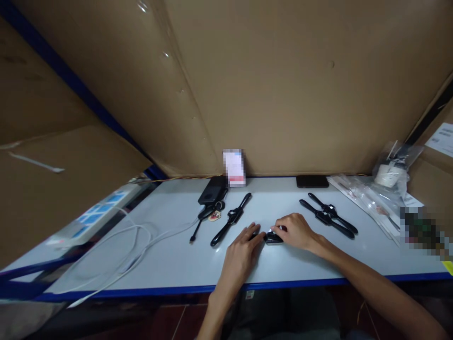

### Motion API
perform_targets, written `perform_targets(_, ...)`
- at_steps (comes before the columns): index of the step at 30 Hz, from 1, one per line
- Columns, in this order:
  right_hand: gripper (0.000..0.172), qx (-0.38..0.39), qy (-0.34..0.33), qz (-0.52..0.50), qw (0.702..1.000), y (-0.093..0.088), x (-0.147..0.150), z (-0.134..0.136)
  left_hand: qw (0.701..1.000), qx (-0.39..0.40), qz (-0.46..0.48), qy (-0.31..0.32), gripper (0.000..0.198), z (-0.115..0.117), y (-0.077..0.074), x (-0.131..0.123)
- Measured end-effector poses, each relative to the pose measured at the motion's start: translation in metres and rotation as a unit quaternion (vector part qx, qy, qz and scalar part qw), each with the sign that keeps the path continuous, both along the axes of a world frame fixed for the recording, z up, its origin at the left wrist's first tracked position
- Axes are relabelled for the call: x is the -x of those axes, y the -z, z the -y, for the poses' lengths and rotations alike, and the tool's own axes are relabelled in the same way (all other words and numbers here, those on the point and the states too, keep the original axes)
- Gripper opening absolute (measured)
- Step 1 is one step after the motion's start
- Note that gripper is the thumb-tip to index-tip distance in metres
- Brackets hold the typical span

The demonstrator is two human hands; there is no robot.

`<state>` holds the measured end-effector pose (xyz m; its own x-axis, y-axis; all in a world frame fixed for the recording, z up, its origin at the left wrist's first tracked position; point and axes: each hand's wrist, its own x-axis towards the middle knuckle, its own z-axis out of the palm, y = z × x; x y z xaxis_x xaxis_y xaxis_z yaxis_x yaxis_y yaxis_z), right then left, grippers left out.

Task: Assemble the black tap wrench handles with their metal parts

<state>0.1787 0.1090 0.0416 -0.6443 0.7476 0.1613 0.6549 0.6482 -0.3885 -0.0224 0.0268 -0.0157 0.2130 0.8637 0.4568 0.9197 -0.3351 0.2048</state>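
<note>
Both my hands meet near the front middle of the white table (pixel 170 259) on a small black device (pixel 273 237), which looks like a watch body. My left hand (pixel 244 250) has its fingers curled against the device's left side. My right hand (pixel 295 230) pinches it from the right and above. To the left of my hands lies a black smartwatch with its strap stretched out (pixel 231 219). Two more black watches (pixel 329 216) lie side by side to the right of my right hand.
A black power bank (pixel 213 190), keys and a black cable lie behind the left watch. White cables (pixel 134 245) and a power strip (pixel 95 215) are on the left. A phone (pixel 312 181) lies at the back, plastic bags (pixel 371 198) on the right. Cardboard walls surround the table.
</note>
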Motion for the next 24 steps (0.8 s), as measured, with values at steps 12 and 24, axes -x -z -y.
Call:
perform_targets(12,0.043,0.111,-0.096,0.040,0.988,-0.021,-0.037,-0.007,1.000,0.009,-0.012,0.005,0.040,0.002,-0.007,-0.004)
perform_targets(24,0.030,0.084,-0.116,0.076,0.987,-0.021,-0.033,-0.001,0.998,0.053,-0.029,-0.008,0.080,0.008,-0.013,-0.005)
